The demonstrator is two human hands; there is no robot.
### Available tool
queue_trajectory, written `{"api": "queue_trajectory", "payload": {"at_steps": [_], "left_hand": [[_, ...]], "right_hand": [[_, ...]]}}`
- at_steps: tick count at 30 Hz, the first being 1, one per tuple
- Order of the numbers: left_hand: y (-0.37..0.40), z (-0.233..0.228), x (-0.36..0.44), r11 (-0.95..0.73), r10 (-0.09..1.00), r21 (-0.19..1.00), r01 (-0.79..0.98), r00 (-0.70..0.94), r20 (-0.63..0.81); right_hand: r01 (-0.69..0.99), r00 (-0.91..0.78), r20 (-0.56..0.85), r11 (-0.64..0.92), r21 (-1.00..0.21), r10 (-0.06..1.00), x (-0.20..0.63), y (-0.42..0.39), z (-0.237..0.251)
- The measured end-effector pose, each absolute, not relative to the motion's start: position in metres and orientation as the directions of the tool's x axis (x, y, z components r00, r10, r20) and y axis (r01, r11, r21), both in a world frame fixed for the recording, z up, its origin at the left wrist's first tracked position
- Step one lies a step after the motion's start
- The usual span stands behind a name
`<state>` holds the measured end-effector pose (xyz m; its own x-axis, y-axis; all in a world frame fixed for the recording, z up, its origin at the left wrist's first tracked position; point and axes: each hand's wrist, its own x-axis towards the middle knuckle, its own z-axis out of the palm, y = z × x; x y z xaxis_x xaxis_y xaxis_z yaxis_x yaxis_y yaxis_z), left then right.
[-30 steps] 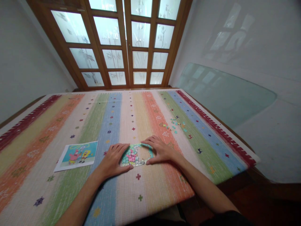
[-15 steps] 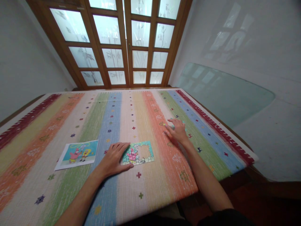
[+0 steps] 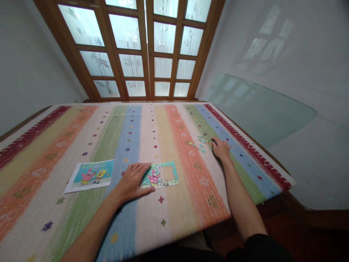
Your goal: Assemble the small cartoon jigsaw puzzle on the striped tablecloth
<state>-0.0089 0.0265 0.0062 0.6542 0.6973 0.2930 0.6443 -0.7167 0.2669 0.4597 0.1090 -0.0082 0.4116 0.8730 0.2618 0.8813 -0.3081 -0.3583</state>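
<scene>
A small jigsaw puzzle [image 3: 174, 178], partly filled, lies flat on the table, with a bare brown patch right of its pink part. My left hand [image 3: 136, 180] rests at its left side, fingers stretched along the upper corner and thumb apart at the lower edge. Further back on the right, loose puzzle pieces [image 3: 202, 145] lie scattered in a small group. At their right edge is my right hand [image 3: 222, 148], its fingers spread and bent down to the cloth. Whether a fingertip touches a piece is too small to tell.
A printed cartoon picture [image 3: 94, 174] lies left of my left hand. The striped, patterned tablecloth [image 3: 174, 214] covers the table. A glass-paned wooden door [image 3: 148, 65] stands behind, and a pale glass panel [image 3: 261, 105] is against the right wall.
My right hand has moved right, off the loose pieces it was covering, so more of them show. The left hand and the jigsaw puzzle have stayed in place.
</scene>
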Motion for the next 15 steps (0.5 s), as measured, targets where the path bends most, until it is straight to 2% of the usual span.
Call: {"api": "queue_trajectory", "payload": {"at_steps": [15], "left_hand": [[0.0262, 0.0034, -0.0083, -0.708, 0.706, 0.273, 0.652, 0.649, 0.282]], "right_hand": [[0.839, 0.444, 0.301, -0.274, -0.471, 0.844, 0.4687, 0.1163, -0.0094]]}}
